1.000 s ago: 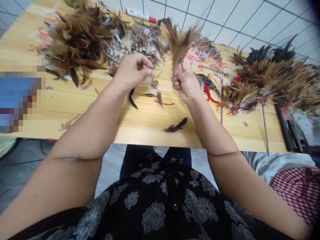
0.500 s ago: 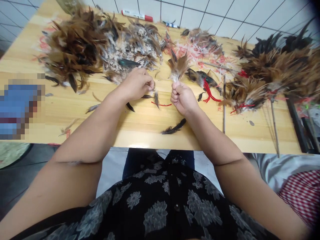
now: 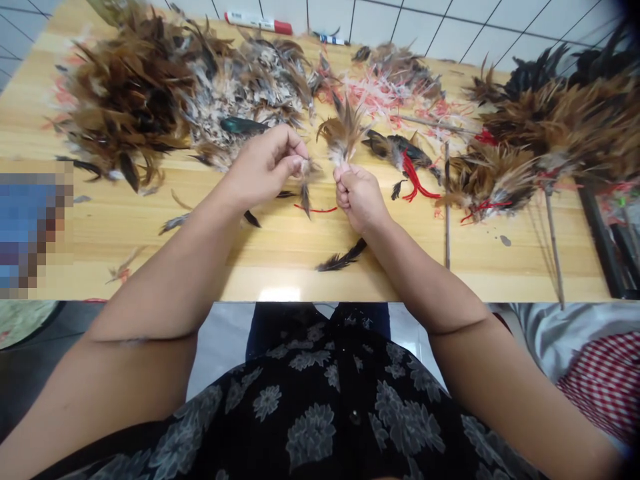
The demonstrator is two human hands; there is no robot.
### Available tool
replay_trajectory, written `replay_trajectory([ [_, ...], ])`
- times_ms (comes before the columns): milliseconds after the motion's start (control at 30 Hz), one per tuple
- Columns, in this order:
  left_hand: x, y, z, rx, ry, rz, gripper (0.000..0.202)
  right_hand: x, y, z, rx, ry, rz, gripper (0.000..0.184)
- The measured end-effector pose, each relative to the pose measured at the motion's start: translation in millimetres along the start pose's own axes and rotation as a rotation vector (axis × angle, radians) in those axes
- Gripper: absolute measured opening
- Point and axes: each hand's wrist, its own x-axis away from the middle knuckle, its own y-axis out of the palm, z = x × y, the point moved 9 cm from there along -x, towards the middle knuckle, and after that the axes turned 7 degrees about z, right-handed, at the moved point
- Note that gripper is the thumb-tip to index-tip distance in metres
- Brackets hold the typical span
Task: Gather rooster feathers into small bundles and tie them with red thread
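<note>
My right hand point(image 3: 356, 198) is closed in a fist round the quill ends of a small bunch of brown feathers point(image 3: 341, 133), which fans upward above the wooden table point(image 3: 210, 247). My left hand point(image 3: 267, 163) pinches a small feather point(image 3: 304, 175) just left of the bunch, fingertips close to my right fist. A large heap of brown and grey loose feathers point(image 3: 165, 87) lies beyond my left hand.
Loose feathers, one dark one point(image 3: 342, 257), and a red string point(image 3: 315, 209) lie near the front edge. Bound feather bundles with red ties point(image 3: 487, 180) and thin sticks point(image 3: 447, 207) lie to the right. A red-capped marker point(image 3: 258, 23) lies at the back. Another person's checked clothing point(image 3: 603, 387) shows lower right.
My right hand has lowered the bunch of feathers toward the table and nearer my left hand. My left hand has stayed pinched and now holds a small feather by the bunch.
</note>
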Motion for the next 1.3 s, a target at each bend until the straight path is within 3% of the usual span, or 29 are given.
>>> replay_trajectory([
  [133, 2.7, 15.1, -0.6, 0.187, -0.066, -0.014, 0.055, -0.5, 0.6, -1.5, -0.001, -0.025, -0.011, 0.056],
  [300, 10.3, 25.4, 5.4, 0.184, -0.11, -0.036, 0.037, 7.8, 4.6, -6.2, -0.013, 0.017, 0.022, 0.055],
  [467, 12.8, 21.9, 7.4, 0.272, -0.149, -0.036, 0.027, 10.4, 5.9, -6.9, -0.014, 0.018, 0.031, 0.052],
  [700, 10.4, 16.7, -8.6, 0.304, -0.187, 0.056, 0.057, 3.0, 2.3, -3.4, 0.049, -0.064, 0.005, 0.065],
  [867, 5.0, 6.4, -20.1, 0.365, -0.181, 0.106, 0.063, -0.2, 1.7, -1.4, 0.039, -0.077, -0.006, 0.066],
  [933, 4.4, 8.0, -21.2, 0.378, -0.186, 0.054, 0.063, 0.3, 1.6, -1.6, 0.032, -0.073, -0.003, 0.065],
  [1000, 5.6, 12.6, -18.9, 0.399, -0.186, 0.014, 0.061, 2.0, 1.9, -3.4, 0.034, -0.078, 0.002, 0.062],
  [1100, 9.6, 18.8, -10.9, 0.443, -0.194, 0.068, 0.058, 5.5, 2.7, -6.9, 0.066, -0.1, 0.016, 0.061],
  [1233, 18.1, 38.8, 4.0, 0.471, -0.298, 0.023, 0.058, 6.3, 2.0, -9.1, 0.078, -0.149, 0.029, 0.062],
  [1300, 19.8, 42.2, 9.6, 0.485, -0.322, 0.018, 0.062, 3.5, 6.8, -0.8, 0.078, -0.102, -0.039, 0.063],
])
